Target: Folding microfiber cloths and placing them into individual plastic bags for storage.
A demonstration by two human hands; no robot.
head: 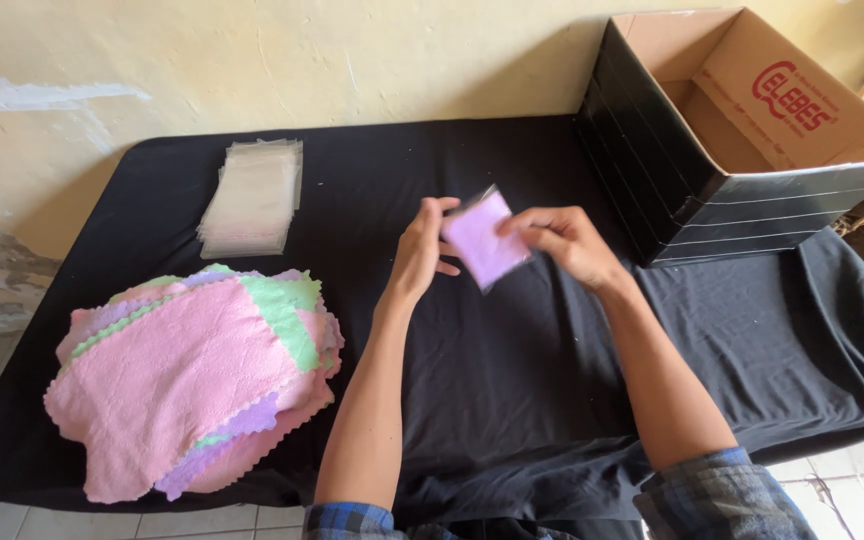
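In the head view, a worktop [512,400] draped in black cloth is seen from above, set against a yellowish wall with patches of worn paint. Above the middle of the worktop, a small lilac cloth packed flat in a clear bag [483,238] is held up in the air between both hands, tilted with one corner pointing down. The left hand [420,248] is raised upright at the packet's left edge, its fingers partly spread and its thumb and fingertips touching that edge. The right hand [564,240] is closed on the packet's right side, the upper corner pinched between thumb and fingers. Both forearms are bare, and blue checked sleeves are seen rolled up at the bottom edge of the view. On the left part of the worktop, near the front edge, a loose pile of towels [192,375] with zigzag edges is spread out, pink on top with green and lilac ones showing beneath. Behind that pile, nearer the wall, a neat stack of clear plastic bags [254,195] is laid. At the right rear corner of the worktop, an open cardboard box [752,120] with black outer sides and a brown inside is placed, just beside the right hand and well apart from the towels. Pale floor tiles are visible below the worktop's front edge.
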